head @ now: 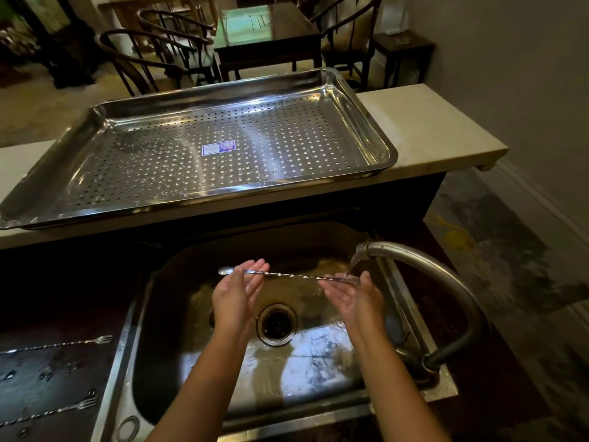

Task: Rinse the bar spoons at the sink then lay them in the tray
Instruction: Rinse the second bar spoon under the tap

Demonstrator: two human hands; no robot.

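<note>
A bar spoon (pixel 287 275) lies level over the sink (pixel 322 355), its long axis running 9 to 3 o'clock, bowl end poking out past the left hand (pixel 237 290) toward 9. It is thin steel with a twisted stem, wet and shiny. Both hands are spread open with palms facing in; the spoon rests across the fingers of the left, and its other end lies on the right hand (pixel 355 296) under the stream from the faucet (pixel 446 269). At 12 o'clock on the counter (pixel 430 122) sits the perforated tray (pixel 373 129). At 8 o'clock two more bar spoons (pixel 57 344) lie, fork ends toward the sink.
</note>
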